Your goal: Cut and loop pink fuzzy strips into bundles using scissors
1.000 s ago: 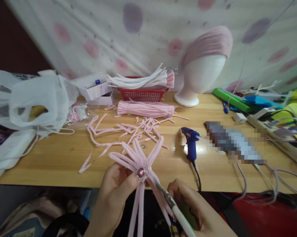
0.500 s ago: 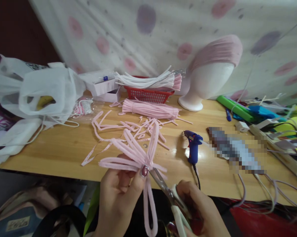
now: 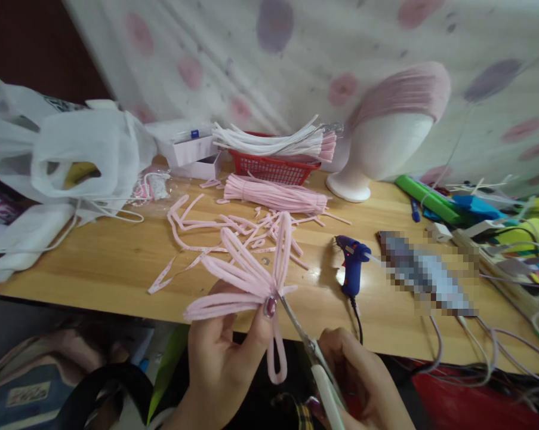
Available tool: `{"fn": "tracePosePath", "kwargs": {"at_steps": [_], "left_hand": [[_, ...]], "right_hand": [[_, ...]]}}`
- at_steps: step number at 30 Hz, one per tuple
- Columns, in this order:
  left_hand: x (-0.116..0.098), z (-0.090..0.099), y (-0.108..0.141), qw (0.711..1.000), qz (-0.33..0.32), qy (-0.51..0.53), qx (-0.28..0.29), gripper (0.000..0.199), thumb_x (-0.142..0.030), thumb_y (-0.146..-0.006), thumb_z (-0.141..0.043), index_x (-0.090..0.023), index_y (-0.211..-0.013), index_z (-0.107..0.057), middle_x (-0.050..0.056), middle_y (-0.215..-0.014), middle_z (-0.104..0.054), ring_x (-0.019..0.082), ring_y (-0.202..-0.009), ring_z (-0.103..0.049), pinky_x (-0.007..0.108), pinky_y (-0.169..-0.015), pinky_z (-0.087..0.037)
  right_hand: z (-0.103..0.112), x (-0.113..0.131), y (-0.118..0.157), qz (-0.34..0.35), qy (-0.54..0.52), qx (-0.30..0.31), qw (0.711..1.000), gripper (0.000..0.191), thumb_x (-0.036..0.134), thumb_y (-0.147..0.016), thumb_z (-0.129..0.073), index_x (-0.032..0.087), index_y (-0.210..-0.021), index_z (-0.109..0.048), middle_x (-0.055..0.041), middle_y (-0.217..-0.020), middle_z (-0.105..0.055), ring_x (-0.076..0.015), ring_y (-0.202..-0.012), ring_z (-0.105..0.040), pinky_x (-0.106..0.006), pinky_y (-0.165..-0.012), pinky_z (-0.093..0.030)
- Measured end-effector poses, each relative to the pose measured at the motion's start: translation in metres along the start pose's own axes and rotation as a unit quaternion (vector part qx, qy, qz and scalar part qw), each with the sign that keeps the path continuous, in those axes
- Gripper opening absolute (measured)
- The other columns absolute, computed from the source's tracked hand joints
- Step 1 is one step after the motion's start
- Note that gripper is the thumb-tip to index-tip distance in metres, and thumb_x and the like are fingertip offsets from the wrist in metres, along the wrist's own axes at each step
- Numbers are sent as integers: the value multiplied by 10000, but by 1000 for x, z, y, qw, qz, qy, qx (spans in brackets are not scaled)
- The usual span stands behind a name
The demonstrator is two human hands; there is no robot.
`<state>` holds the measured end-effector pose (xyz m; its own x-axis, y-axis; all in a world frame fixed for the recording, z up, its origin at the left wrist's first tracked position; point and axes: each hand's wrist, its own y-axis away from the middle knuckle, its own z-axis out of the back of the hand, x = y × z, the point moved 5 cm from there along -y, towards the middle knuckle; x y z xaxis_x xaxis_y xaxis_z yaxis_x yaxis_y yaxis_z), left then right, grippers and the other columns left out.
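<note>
Pinched in my left hand is a looped flower of pink pipe cleaners; several long loops fan out above the thumb and one loop hangs below. My right hand grips white-handled scissors. Their blades reach the gathered centre of the flower, right beside my left thumb, where a short pink end sticks out. Whether the blades are closed on a strand I cannot tell. Behind my hands, loose pink pipe cleaner pieces and a pink measuring tape lie on the wooden table.
A blue glue gun stands right of my hands, its cord running off the front edge. Farther back are a pink pipe cleaner bundle, a red basket and a white foam head. Plastic bags crowd the left.
The flower has turned and tilted in my left hand, so its lower loop looks shorter. The scissors have shifted with it, their blades closer together. The camera view has moved slightly.
</note>
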<state>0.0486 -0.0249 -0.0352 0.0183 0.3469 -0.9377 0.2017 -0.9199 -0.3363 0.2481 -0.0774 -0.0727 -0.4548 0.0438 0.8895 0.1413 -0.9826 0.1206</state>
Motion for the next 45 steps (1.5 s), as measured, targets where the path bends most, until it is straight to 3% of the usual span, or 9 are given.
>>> {"fn": "tracePosePath", "kwargs": {"at_steps": [7,11,16,21,24,31,35,45], "left_hand": [[2,-2,2,1000,-19,-7,-16,183,-89,-881,-672,-241,-952,-743,8,-962,-774,182,-967,-736,263,-917,-556],[2,-7,2,999,37,24,-7,155,-116,-879,-686,-243,-945,-746,9,-927,-795,173,-924,-736,228,-863,-547],[5,-5,0,987,119,83,-67,59,-178,-832,-762,-221,-871,-760,15,-893,-786,174,-856,-738,233,-821,-564],[18,-11,-7,957,216,195,0,130,-267,-801,-815,-187,-891,-767,22,-851,-786,186,-838,-746,247,-794,-580],[20,-14,-10,943,248,223,8,162,-272,-788,-822,-180,-905,-757,20,-859,-784,202,-893,-740,261,-823,-570],[17,-15,-10,947,233,219,-15,160,-246,-758,-842,-194,-879,-752,6,-824,-780,174,-819,-732,262,-814,-559],[18,-14,-11,946,246,210,-12,167,-245,-745,-831,-177,-880,-761,26,-860,-782,212,-897,-731,309,-870,-550],[15,-14,-15,947,252,201,-17,150,-206,-718,-811,-179,-846,-736,23,-887,-779,217,-928,-718,300,-870,-529]], "right_hand": [[-4,6,-5,11,-5,8,1000,291,404,-862,-742,245,-824,-501,45,-735,-447,-156,-641,-420,-254,-569,-387],[-5,9,-7,32,10,8,999,254,375,-889,-676,249,-823,-466,52,-731,-427,-151,-630,-389,-258,-556,-362],[-8,7,-10,38,19,12,999,257,386,-923,-629,247,-810,-445,55,-723,-410,-145,-622,-381,-258,-546,-345],[-11,0,-11,20,4,9,1000,286,433,-892,-644,244,-786,-458,48,-716,-429,-153,-630,-406,-266,-558,-364],[-12,-3,-10,0,-12,27,1000,278,438,-909,-640,244,-813,-465,38,-741,-469,-158,-651,-434,-273,-577,-371],[-7,0,-8,10,15,17,1000,281,428,-912,-645,244,-809,-460,47,-731,-451,-147,-633,-402,-266,-554,-336],[-9,0,-9,17,16,18,1000,255,399,-918,-624,244,-802,-458,42,-729,-482,-151,-637,-426,-270,-568,-354],[-9,7,-12,36,12,8,999,218,352,-904,-595,238,-765,-473,54,-663,-457,-134,-582,-390,-256,-518,-316]]}}
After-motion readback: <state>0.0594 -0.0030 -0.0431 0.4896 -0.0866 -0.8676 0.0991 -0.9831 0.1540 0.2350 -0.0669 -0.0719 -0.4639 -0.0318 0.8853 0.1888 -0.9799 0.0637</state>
